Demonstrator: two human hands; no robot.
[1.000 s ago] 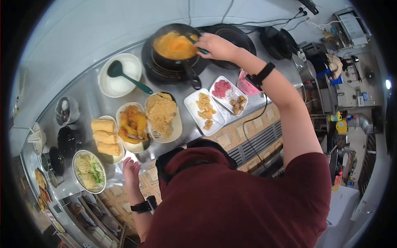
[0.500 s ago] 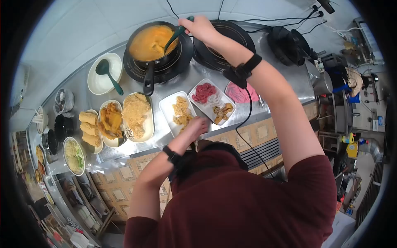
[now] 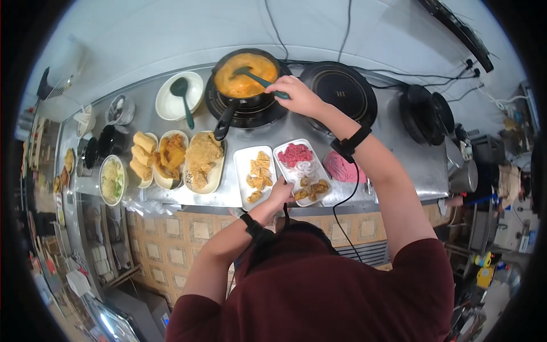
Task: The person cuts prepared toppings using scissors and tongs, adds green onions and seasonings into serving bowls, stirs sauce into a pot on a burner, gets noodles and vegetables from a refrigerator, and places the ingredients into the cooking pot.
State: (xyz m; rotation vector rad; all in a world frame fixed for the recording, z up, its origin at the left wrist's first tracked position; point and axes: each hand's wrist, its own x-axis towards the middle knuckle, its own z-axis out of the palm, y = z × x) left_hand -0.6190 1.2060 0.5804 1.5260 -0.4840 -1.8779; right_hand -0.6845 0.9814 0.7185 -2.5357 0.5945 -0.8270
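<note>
My right hand (image 3: 297, 96) is closed around the handle of a dark green cooking spoon (image 3: 254, 78). Its head dips into the orange soup (image 3: 236, 88) in a black saucepan (image 3: 246, 100) on an induction cooker. My left hand (image 3: 279, 194) is at the near left edge of a white tray (image 3: 318, 153), its fingers curled against the rim; part of the grip is hidden. Red meat slices, white rings and brown fried pieces lie in that tray. Left of it is another white tray (image 3: 242, 171) with golden fried pieces.
Left are plates of breaded cutlet (image 3: 204, 157), fried meat (image 3: 171, 153) and rolls (image 3: 142, 158), and a bowl of shredded cabbage (image 3: 113, 181). A white bowl (image 3: 165, 105) holds a green ladle (image 3: 180, 88). Right are a second cooker (image 3: 339, 94), a pink packet (image 3: 342, 167) and black pans (image 3: 421, 117).
My view has shifted. My right hand has come lower and nearer, tilting the spoon flatter, with its head farther across the soup. My left hand stays by the trays.
</note>
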